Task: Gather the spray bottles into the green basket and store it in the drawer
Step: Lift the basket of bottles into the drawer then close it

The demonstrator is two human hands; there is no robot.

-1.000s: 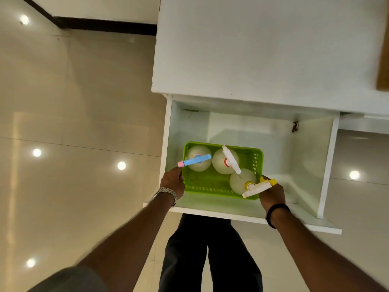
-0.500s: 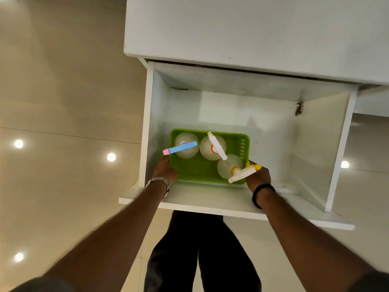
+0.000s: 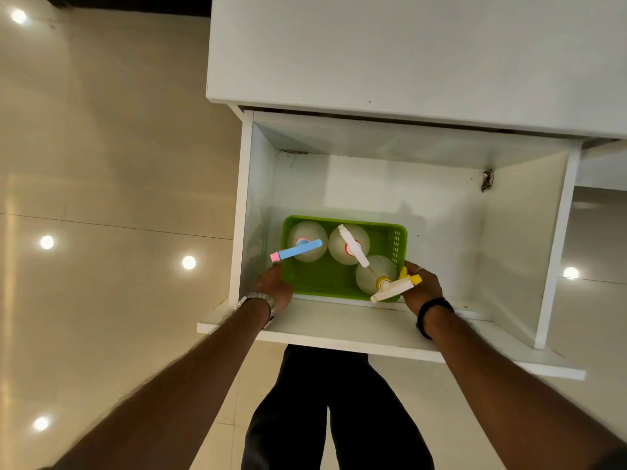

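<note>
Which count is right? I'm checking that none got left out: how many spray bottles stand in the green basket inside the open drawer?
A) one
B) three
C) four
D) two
B: the green basket holds three, the blue-headed spray bottle, the white-headed one and the yellow-tipped one, with the left hand and right hand at its ends inside the drawer.

Glossy beige floor tiles (image 3: pixel 101 171) reflect ceiling lights; white countertop (image 3: pixel 407 52) above.

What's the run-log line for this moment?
hands: left, right gripping green basket | three spray bottles inside | basket in open drawer
</note>
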